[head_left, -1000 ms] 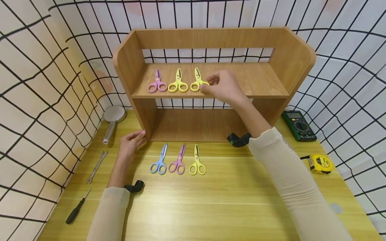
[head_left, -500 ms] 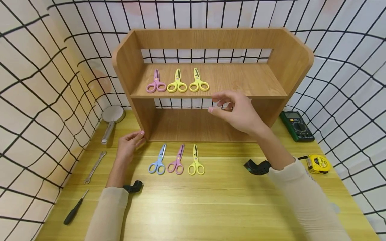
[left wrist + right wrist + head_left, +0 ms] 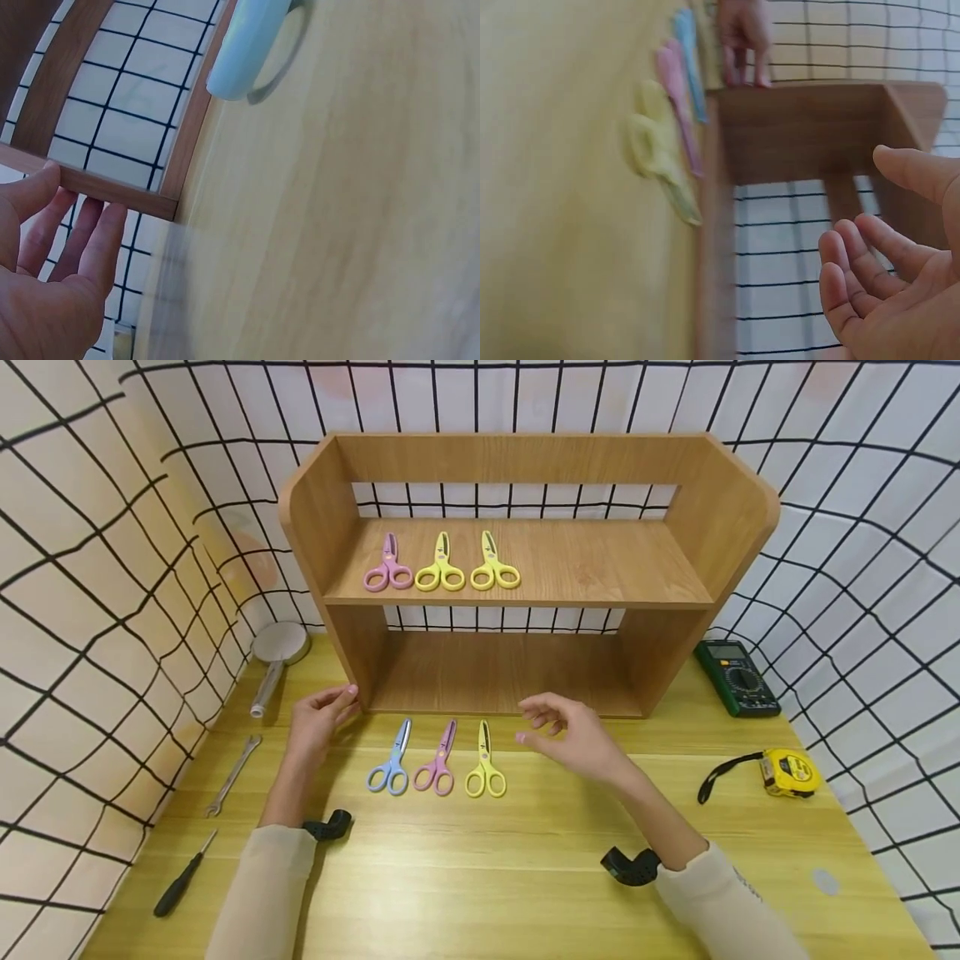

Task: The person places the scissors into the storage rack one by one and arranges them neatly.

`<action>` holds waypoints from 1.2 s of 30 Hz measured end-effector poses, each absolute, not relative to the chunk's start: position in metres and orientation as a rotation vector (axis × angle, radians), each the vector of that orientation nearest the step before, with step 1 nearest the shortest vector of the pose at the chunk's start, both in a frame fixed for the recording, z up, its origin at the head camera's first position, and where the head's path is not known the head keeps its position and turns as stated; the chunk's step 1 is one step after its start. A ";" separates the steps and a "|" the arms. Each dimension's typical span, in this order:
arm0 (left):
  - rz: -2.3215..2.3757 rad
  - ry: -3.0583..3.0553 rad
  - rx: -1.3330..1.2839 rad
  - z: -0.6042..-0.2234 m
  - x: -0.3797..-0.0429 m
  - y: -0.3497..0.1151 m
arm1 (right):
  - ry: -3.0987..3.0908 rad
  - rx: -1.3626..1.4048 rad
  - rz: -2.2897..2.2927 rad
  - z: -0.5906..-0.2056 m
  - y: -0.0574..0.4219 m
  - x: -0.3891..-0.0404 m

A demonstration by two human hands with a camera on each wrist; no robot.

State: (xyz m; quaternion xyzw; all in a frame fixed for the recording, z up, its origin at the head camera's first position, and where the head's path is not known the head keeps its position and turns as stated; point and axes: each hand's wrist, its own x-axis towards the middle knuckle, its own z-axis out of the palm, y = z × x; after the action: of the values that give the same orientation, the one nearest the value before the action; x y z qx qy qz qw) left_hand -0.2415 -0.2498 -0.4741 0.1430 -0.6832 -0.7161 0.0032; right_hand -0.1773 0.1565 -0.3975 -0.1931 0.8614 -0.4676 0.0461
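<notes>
In the head view my left hand (image 3: 313, 720) touches the front edge of the left side panel of the wooden shelf (image 3: 517, 603). The left wrist view shows the thumb and fingertips of this hand against the panel. My right hand (image 3: 577, 739) hovers before the lower board, fingers loosely bent and holding nothing. Left of it, blue scissors (image 3: 392, 764), pink scissors (image 3: 437, 764) and yellow scissors (image 3: 485, 768) lie in a row on the table. Pink scissors (image 3: 388, 568) and two yellow pairs of scissors (image 3: 441, 568) lie on the upper board.
A round grey-white handled tool (image 3: 279, 647), a wrench (image 3: 234, 775) and a screwdriver (image 3: 183, 877) lie along the table's left side. On the right are a green multimeter (image 3: 737, 678) and a yellow tape measure (image 3: 790, 772) with a black strap. Gridded cloth surrounds the table.
My right hand has let go of the rightmost yellow scissors on the upper board and moved down in front of the lower board. My left hand stays at the shelf panel.
</notes>
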 end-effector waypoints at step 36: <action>-2.266 -2.127 0.474 -0.460 -0.233 -0.243 | 2.677 -0.314 -1.203 -0.478 0.108 -0.161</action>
State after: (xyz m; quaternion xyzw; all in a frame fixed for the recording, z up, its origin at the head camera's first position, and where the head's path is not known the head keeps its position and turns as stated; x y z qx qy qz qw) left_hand -0.2332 -0.2430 -0.4599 0.1509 -0.6765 -0.7208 -0.0009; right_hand -0.1611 0.1084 -0.4778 -0.1060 0.9029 -0.4057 0.0950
